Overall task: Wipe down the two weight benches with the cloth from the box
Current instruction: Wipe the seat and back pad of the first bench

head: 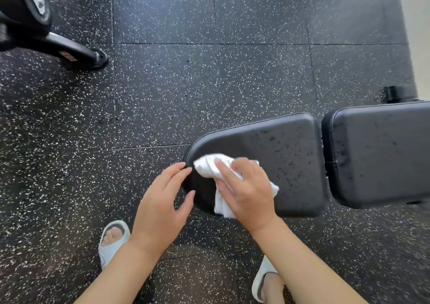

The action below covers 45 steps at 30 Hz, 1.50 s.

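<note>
Right hand (246, 192) presses bunched cloth (210, 166) on seat pad (279, 154); left hand (162, 199) (fingers loose) steadies nothing, so cloth may slide off the edge.

Count: two hands, one cloth, two pads, two slides.

I count my two hands, left hand (160, 201) and right hand (246, 187), and one white cloth (209, 165). The counter shows two black pads: seat pad (279, 154) and back pad (381, 152). Two pale slides: left slide (111, 241), right slide (263, 278). One machine foot (76, 53) at upper left.
</note>
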### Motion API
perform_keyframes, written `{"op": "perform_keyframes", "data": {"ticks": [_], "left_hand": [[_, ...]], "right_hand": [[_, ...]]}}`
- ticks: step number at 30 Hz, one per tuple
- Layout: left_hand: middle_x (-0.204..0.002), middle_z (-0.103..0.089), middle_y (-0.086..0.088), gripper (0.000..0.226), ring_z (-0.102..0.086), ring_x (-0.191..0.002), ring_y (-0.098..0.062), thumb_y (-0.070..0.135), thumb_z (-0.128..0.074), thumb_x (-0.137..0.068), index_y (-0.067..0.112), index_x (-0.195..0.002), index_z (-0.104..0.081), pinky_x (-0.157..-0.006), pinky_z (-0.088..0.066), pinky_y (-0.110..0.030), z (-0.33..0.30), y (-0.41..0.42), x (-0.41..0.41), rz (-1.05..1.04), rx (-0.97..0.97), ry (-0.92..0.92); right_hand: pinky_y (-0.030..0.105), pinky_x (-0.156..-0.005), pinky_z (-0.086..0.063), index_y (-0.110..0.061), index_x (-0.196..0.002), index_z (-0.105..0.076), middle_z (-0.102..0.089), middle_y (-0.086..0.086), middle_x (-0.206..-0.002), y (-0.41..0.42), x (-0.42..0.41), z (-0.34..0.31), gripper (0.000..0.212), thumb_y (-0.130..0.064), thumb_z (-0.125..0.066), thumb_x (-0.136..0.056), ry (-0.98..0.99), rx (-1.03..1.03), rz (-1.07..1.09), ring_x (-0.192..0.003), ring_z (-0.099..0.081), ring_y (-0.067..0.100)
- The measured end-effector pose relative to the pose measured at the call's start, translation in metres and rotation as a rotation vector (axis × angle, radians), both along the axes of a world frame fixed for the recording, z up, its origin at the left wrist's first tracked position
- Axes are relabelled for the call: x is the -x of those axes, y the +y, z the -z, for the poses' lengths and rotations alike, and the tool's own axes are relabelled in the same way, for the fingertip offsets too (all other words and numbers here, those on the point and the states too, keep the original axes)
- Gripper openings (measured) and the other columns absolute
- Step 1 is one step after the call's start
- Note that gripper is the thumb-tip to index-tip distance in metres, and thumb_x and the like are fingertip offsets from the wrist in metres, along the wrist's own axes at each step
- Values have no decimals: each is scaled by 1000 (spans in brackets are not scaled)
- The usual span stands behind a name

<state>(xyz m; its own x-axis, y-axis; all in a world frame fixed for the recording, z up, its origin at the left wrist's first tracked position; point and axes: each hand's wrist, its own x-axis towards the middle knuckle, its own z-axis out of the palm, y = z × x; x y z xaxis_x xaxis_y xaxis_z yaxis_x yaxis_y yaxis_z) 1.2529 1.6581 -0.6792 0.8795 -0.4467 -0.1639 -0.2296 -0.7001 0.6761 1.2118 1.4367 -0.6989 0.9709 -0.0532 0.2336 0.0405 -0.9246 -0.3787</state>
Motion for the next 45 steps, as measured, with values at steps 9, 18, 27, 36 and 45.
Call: {"op": "perform_keyframes", "data": {"ticks": [9, 18, 27, 36, 45], "left_hand": [[-141, -61, -5, 37, -54, -132, -22, 8, -63, -98, 7, -135, -63, -117, -35, -25, 8, -60, -51, -28, -17, -68], [-136, -65, 4, 45, -57, -122, -20, 21, -37, -101, 22, -140, -58, -103, -46, -40, 22, -106, -47, -227, -87, -106], [-133, -64, -1, 49, -59, -118, -28, 21, -31, -97, 15, -138, -59, -98, -49, -44, 26, -110, -50, -175, -219, -110], [-143, -60, 5, 51, -55, -125, -24, 22, -34, -99, 26, -147, -53, -105, -47, -44, 29, -108, -49, -190, -223, -140], [-140, -63, -7, 52, -59, -125, -31, 16, -35, -97, 11, -143, -59, -109, -46, -44, 27, -109, -51, -149, -201, -144]], "right_hand": [[42, -68, -46, -17, -120, -74, -59, 9, -97, -3, -112, -6, 27, -29, -63, -98, 23, 0, 184, -83, -53, 27], [40, -67, -45, -19, -129, -72, -62, 5, -101, -12, 33, -3, 31, -26, -69, -98, 42, -19, 192, -82, -55, 25], [37, -68, -41, -17, -118, -76, -61, 7, -95, -31, -77, -5, 25, -24, -70, -94, 7, -64, 255, -80, -52, 26], [47, -69, -47, -14, -125, -74, -58, 12, -94, -133, -68, -6, 30, -23, -70, -97, -22, -10, 403, -80, -52, 31], [40, -68, -41, -19, -124, -73, -61, 6, -98, -38, -86, -2, 32, -28, -66, -94, 15, -15, 174, -84, -53, 27]]}}
